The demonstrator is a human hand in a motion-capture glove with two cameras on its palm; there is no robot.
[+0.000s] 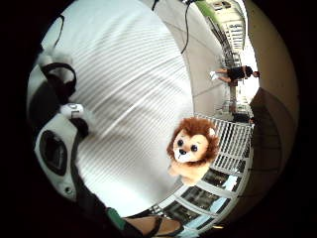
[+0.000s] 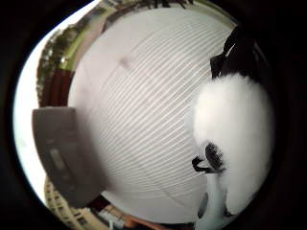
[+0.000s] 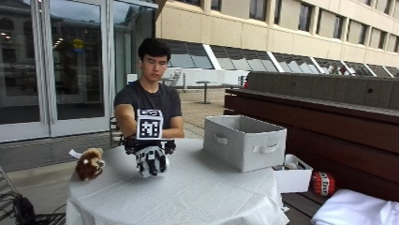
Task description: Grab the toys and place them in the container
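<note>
While I sit behind the round table (image 3: pixel 187 197), this is how things stand.

Right hand: my gloved right hand (image 3: pixel 151 159) hangs just above the striped white tablecloth, fingers curled round a fluffy white plush toy (image 3: pixel 153 165).
White toy: from the thumb-side palm view its white fur and one black eye (image 2: pixel 229 143) sit close to my palm, over the cloth.
Lion: a small brown lion plush (image 3: pixel 90 163) sits on the table near its edge, on my right, apart from my hand; the little-finger-side view shows its face and mane (image 1: pixel 192 148) at the table's rim.
Container: a grey fabric bin (image 3: pixel 244 142) with handle cutouts stands on the table to my left, well apart from the lion.
Left hand: I cannot tell; it is hidden behind my right arm.
Beside the table: a small white box (image 3: pixel 293 176) stands by the bin's side, off the table.
</note>
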